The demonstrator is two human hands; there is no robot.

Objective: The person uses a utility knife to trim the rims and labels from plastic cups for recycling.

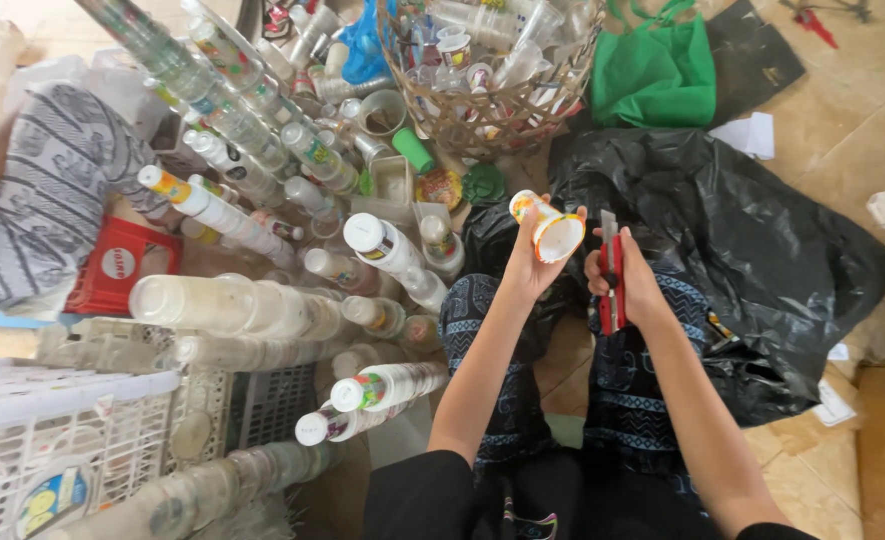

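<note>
Left hand (529, 262) grips a small plastic cup (549, 227) around its body, tipped so the white open mouth faces the camera, held above the lap. Right hand (624, 278) is clenched on a red-handled utility knife (610, 272), blade up and close beside the cup's rim. With the blade so near the fingers on the cup, a slip off the smooth plastic could nick the left hand, and a squeezed cup might buckle under the cut.

Just beyond the hands lies a black plastic bag (752, 240); whether anything is inside is hard to tell. A woven basket (482, 110) farther off holds loose clear cups. To the left, long nested stacks of cups (232, 305) lie piled, and a white lattice crate (62, 440) sits nearest, its contents mostly hidden.
</note>
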